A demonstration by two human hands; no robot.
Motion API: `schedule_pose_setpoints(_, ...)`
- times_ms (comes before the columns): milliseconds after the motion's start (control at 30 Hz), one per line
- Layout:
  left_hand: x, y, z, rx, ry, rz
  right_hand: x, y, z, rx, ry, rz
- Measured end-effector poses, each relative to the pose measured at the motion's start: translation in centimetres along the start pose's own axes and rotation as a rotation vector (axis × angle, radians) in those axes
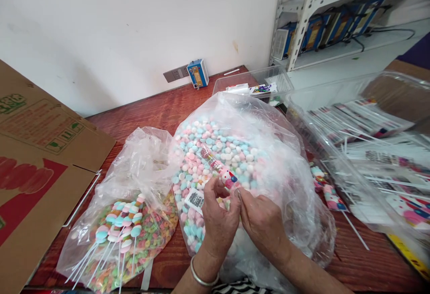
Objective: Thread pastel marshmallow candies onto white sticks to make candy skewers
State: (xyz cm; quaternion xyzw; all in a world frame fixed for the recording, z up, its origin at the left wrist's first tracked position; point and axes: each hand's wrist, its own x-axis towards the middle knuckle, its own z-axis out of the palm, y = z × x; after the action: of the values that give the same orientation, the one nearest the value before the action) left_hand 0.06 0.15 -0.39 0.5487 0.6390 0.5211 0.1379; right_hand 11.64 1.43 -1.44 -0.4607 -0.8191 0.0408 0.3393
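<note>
My left hand (219,215) and my right hand (260,220) meet over a big clear bag of pink, blue and white round candies (231,151). Both pinch the near end of a narrow printed wrapper with a pink cartoon cat (220,168), which slants up and left over the candies. A small white barcode label (195,200) lies just left of my left hand. A silver bangle sits on my left wrist.
A second clear bag (131,227) at the left holds coloured ring candies and several candy skewers on white sticks. A cardboard box (36,159) lies far left. Clear bins (369,151) of printed wrappers and sticks stand at right, a metal shelf (302,16) behind.
</note>
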Motion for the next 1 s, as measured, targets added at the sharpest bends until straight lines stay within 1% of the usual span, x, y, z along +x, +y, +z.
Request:
schedule_pose_setpoints(67,0.4,-0.1,-0.3,0.070,0.006,0.151,-0.2,0.3,0.1,-0.067,0.034,-0.090)
schedule_pose_setpoints(133,0.8,-0.3,-0.5,0.122,-0.017,0.252,-0.5,0.6,0.3,-0.099,0.046,-0.146)
schedule_pose_setpoints(167,1.0,-0.5,-0.6,0.139,-0.017,0.267,-0.7,0.7,0.4,-0.104,0.040,-0.160)
schedule_pose_setpoints(233,1.2,-0.9,-0.8,0.163,0.000,0.247,-0.8,0.6,0.5,-0.067,0.013,-0.149)
schedule_pose_setpoints(300,1.2,-1.2,-0.7,0.156,0.016,0.200,-0.8,0.2,0.6,0.073,-0.030,-0.038)
schedule_pose_setpoints(433,0.8,-1.1,-0.5,0.065,0.021,0.133,-0.5,-0.9,0.4,0.642,-0.174,0.365)
schedule_pose_setpoints(467,0.7,-1.0,-0.4,0.041,0.014,0.128,-0.5,-1.1,0.3,0.752,-0.194,0.430)
schedule_pose_setpoints(533,0.4,-0.7,-0.2,-0.007,-0.004,0.118,-0.4,-1.2,0.3,0.852,-0.197,0.489)
schedule_pose_setpoints(733,0.1,-0.3,0.2,-0.081,-0.052,0.088,-0.2,-1.0,0.4,0.804,-0.151,0.500)
schedule_pose_setpoints(900,-0.1,-0.2,0.4,-0.125,-0.083,0.085,0.0,-1.0,0.3,0.782,-0.155,0.487)
schedule_pose_setpoints(1000,-0.2,-0.2,0.4,-0.153,-0.097,0.056,0.1,-0.9,0.3,0.765,-0.141,0.476)
